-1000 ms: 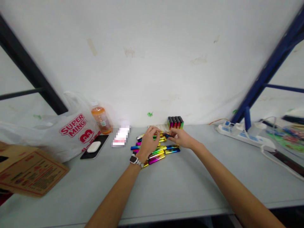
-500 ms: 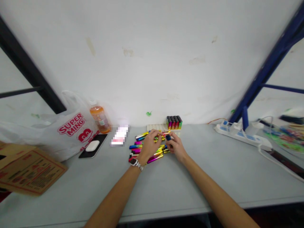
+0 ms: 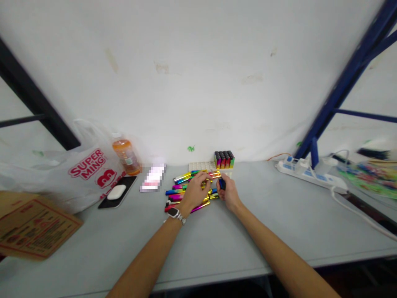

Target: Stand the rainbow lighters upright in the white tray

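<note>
My left hand (image 3: 196,191), with a watch on its wrist, hovers over a loose pile of shiny, many-coloured lighters (image 3: 178,192). Its thumb and fingers are bent together; whatever they pinch is hidden. Just right of the pile, my right hand (image 3: 231,193) has its fingers closed around a small dark blue object (image 3: 222,183), too small to identify surely. A red and gold lighter (image 3: 214,175) lies between the two hands. Behind them a tight block of upright lighters (image 3: 224,159) with black tops stands on the right end of a pale gridded tray (image 3: 198,166).
To the left are a cardboard box (image 3: 40,225), a white plastic bag (image 3: 80,182), an orange drink bottle (image 3: 127,156), a white case (image 3: 116,192) on a dark tablet-like slab (image 3: 107,204) and a blurred-out phone-like item (image 3: 153,177). A power strip (image 3: 310,176) with cables lies right.
My right hand has drawn slightly away from my left, its fingers closing further around the dark blue object. The whole view has shifted a little; the pile looks unchanged.
</note>
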A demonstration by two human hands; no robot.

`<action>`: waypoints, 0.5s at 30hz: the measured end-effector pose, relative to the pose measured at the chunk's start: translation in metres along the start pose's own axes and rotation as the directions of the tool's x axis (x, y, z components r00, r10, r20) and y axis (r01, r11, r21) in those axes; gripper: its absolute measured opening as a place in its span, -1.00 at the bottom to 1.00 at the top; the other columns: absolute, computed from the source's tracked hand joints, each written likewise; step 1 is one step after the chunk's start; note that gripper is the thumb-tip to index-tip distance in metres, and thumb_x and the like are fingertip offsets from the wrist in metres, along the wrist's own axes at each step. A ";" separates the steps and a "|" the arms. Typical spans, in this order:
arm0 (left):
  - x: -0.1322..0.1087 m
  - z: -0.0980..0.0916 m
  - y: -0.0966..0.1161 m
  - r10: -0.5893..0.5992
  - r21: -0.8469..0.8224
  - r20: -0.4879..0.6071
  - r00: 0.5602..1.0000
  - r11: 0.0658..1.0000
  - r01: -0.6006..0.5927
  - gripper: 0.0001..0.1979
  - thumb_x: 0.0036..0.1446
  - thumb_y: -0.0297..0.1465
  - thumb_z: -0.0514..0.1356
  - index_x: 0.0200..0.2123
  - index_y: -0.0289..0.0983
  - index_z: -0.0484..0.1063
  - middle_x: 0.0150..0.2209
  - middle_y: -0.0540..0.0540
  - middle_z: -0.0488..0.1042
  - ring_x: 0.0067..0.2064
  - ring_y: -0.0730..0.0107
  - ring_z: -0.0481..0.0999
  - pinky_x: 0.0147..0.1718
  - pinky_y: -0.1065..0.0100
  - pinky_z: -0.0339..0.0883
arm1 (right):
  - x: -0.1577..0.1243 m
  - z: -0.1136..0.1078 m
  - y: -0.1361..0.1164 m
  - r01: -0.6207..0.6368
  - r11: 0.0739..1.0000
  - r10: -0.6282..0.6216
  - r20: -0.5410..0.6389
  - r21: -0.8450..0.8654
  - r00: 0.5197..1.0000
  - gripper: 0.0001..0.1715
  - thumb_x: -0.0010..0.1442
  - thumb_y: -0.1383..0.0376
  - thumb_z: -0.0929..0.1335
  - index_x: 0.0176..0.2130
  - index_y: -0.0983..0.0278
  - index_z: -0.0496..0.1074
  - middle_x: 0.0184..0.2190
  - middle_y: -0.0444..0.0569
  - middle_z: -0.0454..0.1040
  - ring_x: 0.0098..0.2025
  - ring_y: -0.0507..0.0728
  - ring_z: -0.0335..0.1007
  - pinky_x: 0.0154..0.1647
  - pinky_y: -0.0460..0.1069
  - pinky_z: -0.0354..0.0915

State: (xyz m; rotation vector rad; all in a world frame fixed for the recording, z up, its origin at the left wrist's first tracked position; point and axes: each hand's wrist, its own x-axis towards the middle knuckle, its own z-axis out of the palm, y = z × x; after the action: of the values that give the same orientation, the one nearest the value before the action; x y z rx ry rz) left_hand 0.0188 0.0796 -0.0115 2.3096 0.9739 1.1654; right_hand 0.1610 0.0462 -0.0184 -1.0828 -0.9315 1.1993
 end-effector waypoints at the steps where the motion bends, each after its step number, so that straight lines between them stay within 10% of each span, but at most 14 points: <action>1: 0.000 0.000 0.000 0.000 0.004 0.003 1.000 1.000 0.000 -0.85 0.21 -0.51 0.09 -0.24 -0.23 0.45 -0.15 -0.11 0.47 -0.09 0.28 0.48 -0.09 0.24 0.37 | 0.001 0.000 0.000 0.015 0.999 -0.016 -0.023 -0.029 1.000 -0.39 0.18 -0.13 0.18 -0.65 0.22 0.19 -0.80 -0.25 -0.01 -0.75 -0.05 -0.14 -0.74 -0.11 -0.18; 15: 0.000 -0.001 0.000 0.030 0.008 0.015 0.999 1.000 -0.030 -0.89 0.23 -0.44 0.11 -0.26 -0.24 0.45 -0.16 -0.12 0.48 -0.09 0.25 0.48 -0.08 0.22 0.37 | -0.012 0.013 -0.008 0.128 0.980 -0.130 -0.007 -0.152 0.991 -0.50 0.21 0.10 0.14 -0.67 0.22 0.22 -0.80 -0.18 0.12 -0.75 -0.02 0.00 -0.73 -0.09 -0.07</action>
State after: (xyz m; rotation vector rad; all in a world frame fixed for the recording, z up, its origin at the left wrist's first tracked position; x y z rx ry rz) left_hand 0.0178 0.0796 -0.0115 2.3432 0.9434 1.1561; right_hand 0.1489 0.0356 -0.0071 -1.1328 -1.0774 1.0246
